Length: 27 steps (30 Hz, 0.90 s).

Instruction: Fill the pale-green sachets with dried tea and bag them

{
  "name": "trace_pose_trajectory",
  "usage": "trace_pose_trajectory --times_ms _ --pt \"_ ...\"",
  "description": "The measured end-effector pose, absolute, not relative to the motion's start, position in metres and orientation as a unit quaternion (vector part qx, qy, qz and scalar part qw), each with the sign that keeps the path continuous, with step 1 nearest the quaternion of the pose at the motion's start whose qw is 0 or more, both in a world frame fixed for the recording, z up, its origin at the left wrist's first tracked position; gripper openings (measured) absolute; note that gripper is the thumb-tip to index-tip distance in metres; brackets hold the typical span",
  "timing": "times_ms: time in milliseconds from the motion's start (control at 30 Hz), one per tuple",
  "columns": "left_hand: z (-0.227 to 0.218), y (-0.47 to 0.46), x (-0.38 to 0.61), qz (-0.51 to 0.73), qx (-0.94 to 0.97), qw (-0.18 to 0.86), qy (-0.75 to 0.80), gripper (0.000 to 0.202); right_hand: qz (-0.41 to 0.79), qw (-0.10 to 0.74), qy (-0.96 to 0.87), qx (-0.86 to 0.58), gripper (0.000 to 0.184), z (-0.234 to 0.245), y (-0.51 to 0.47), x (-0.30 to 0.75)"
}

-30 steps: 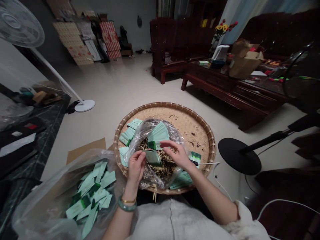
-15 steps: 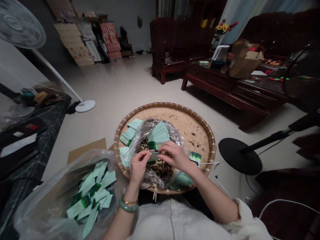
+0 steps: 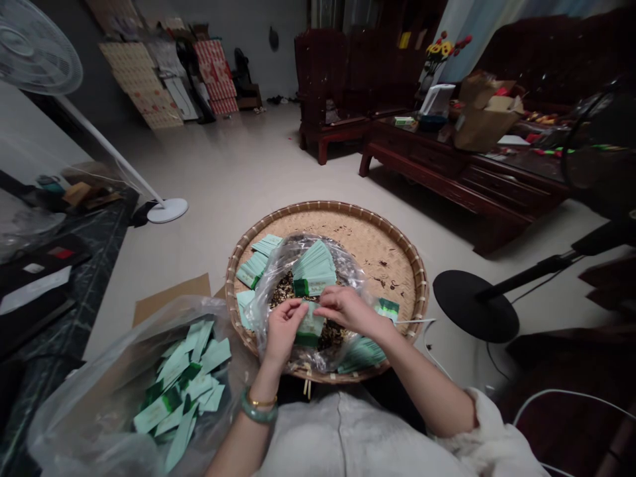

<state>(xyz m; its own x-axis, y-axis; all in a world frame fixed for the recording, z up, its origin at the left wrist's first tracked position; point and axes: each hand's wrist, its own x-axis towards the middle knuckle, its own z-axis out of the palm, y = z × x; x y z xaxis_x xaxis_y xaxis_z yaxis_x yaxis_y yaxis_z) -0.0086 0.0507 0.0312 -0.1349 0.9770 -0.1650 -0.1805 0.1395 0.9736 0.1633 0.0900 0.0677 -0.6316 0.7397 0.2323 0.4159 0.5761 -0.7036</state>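
My left hand (image 3: 283, 329) and my right hand (image 3: 348, 308) pinch the top of a pale green packet (image 3: 309, 326) with a dark green end, holding it over a heap of dried tea-like leaves (image 3: 287, 290). The leaves lie in a clear plastic bag (image 3: 263, 311) on a round woven bamboo tray (image 3: 328, 205). A fanned stack of similar packets (image 3: 314, 268) rests on the bag just beyond my hands. More packets lie on the tray around it. My left wrist wears a green bangle (image 3: 258, 406).
A large plastic bag (image 3: 64, 411) of green packets sits at lower left, beside a dark counter (image 3: 84, 265). A black round fan base (image 3: 474, 306) and white cables lie to the right. A dark wooden table (image 3: 437, 165) stands beyond the tray.
The packet has turned, and its dark green end now points down toward me. My hands have drawn closer around its top edge.
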Motion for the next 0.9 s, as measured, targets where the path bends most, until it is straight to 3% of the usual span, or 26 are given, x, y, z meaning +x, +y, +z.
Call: trace_pose_trajectory --times_ms 100,267,367,500,633,767,900 --pt "0.037 0.052 -0.010 0.482 0.389 0.597 0.511 0.033 0.364 0.295 -0.808 -0.357 0.036 0.065 0.091 0.164" --pt "0.034 0.053 -0.010 0.470 0.401 0.586 0.525 0.028 0.496 0.312 -0.709 -0.393 0.028 0.060 0.093 0.163" --pt "0.033 0.052 -0.008 0.475 0.405 0.570 0.535 0.029 0.541 0.315 -0.669 -0.400 0.037 0.057 0.095 0.163" --pt "0.036 0.050 -0.005 0.463 0.392 0.595 0.527 0.033 0.508 0.303 -0.689 -0.420 0.022 0.055 0.097 0.163" --pt "0.037 0.046 -0.002 0.375 0.372 0.689 0.497 0.045 0.492 0.320 -0.691 -0.422 0.020 0.051 0.098 0.160" --pt "0.031 0.043 0.000 0.348 0.323 0.718 0.509 0.048 0.510 0.316 -0.653 -0.462 0.026 0.042 0.102 0.163" --pt "0.027 0.044 -0.003 0.383 0.279 0.714 0.516 0.052 0.390 0.307 -0.705 -0.506 0.028 0.029 0.095 0.186"
